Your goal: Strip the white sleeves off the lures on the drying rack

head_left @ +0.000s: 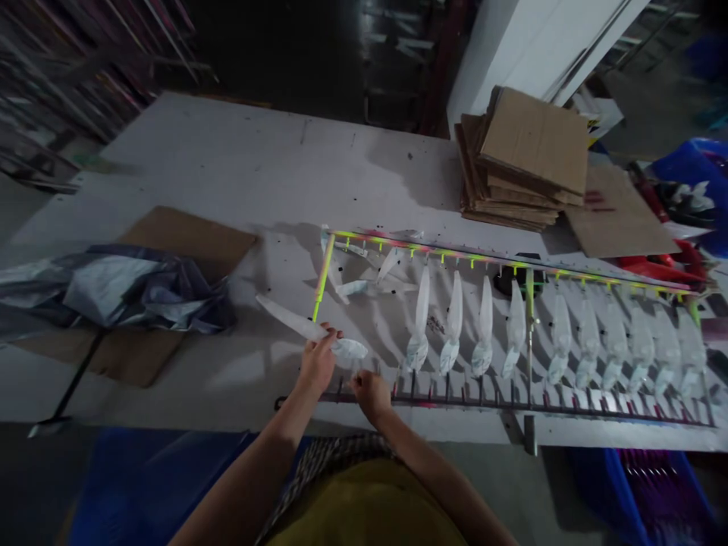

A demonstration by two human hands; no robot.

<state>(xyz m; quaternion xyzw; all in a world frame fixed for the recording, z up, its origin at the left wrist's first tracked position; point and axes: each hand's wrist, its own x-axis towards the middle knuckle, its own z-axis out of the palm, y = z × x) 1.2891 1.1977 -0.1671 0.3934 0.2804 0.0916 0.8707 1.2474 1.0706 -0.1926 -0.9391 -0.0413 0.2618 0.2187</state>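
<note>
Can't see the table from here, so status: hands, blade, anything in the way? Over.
Left hand gripping white blade. Right hand curled close by, grip unclear. Loose pieces at rack's left end, possibly in the way.

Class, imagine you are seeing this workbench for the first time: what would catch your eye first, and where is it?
Probably the row of pale blades lined up along the rack, whose bright yellow-green paint stands out on the table. Next, the long blade in the left hand, by the rack's left end. Farther back, right of centre, sits a cardboard stack.
</note>
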